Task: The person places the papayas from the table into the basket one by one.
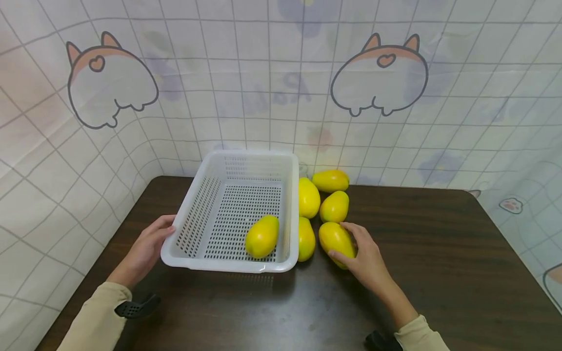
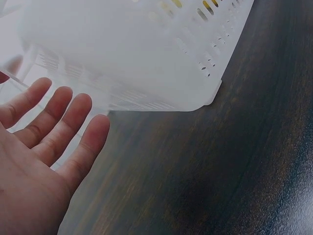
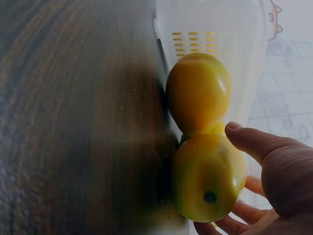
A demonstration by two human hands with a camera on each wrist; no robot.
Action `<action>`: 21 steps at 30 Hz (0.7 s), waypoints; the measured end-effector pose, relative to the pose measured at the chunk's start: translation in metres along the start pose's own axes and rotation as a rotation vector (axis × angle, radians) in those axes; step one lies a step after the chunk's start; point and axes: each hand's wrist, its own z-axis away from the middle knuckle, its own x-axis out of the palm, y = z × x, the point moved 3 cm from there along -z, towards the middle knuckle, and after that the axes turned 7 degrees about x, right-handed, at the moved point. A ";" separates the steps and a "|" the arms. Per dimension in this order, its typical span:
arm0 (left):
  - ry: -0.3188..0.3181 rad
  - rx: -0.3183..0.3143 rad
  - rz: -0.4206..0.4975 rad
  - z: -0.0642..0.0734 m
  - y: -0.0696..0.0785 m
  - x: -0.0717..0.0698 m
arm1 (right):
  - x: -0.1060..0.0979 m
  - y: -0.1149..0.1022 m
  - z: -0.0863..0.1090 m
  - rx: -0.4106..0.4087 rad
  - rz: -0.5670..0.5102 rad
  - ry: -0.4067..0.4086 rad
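Note:
My left hand point(image 1: 149, 248) holds the left rim of a white perforated plastic basket point(image 1: 291, 209), its thumb over the edge and its fingers outside. In the left wrist view, those fingers point(image 2: 83, 107) lie slightly bent beside the basket wall point(image 2: 122, 58). One yellow mango point(image 1: 262, 236) lies inside the basket near its front right corner. On the table to the right, my right hand point(image 1: 366, 258) grips another yellow mango point(image 1: 333, 240), thumb on the near side and fingers round the far side. A dark dot marks this mango's end point(image 3: 209, 196) in the right wrist view.
Several more yellow mangoes cluster against the basket's right side, among them a far one point(image 1: 331, 181) and a middle one point(image 1: 335, 206). The dark wooden table point(image 1: 430, 243) meets a grid-patterned cloth point(image 1: 263, 97) at the back and sides.

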 end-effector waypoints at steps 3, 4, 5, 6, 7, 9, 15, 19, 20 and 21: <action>-0.006 -0.001 -0.006 0.000 0.000 0.000 | 0.001 0.000 0.000 0.000 -0.004 -0.004; -0.007 -0.002 -0.007 0.000 0.000 0.000 | 0.001 0.000 0.000 0.000 -0.005 -0.004; -0.007 -0.002 -0.008 0.000 0.000 0.000 | 0.001 0.001 0.000 0.002 -0.005 -0.004; -0.007 -0.002 -0.008 0.000 0.000 0.000 | 0.002 0.002 0.000 0.004 -0.005 -0.003; -0.008 -0.001 -0.008 0.000 0.000 0.000 | 0.002 0.002 0.000 0.006 -0.005 -0.001; -0.008 0.001 -0.007 0.000 0.001 0.000 | 0.002 0.003 0.000 0.008 -0.001 -0.001; -0.010 -0.004 -0.009 0.000 0.001 0.000 | 0.004 0.005 0.000 0.024 -0.001 -0.012; -0.010 -0.006 -0.011 0.000 0.001 0.000 | 0.005 0.006 0.000 0.024 -0.010 -0.012; -0.010 -0.006 -0.010 0.000 0.001 0.000 | 0.004 0.006 0.000 0.024 -0.012 -0.011; -0.009 -0.005 -0.010 0.000 0.001 0.000 | 0.004 0.006 0.000 0.024 -0.013 -0.010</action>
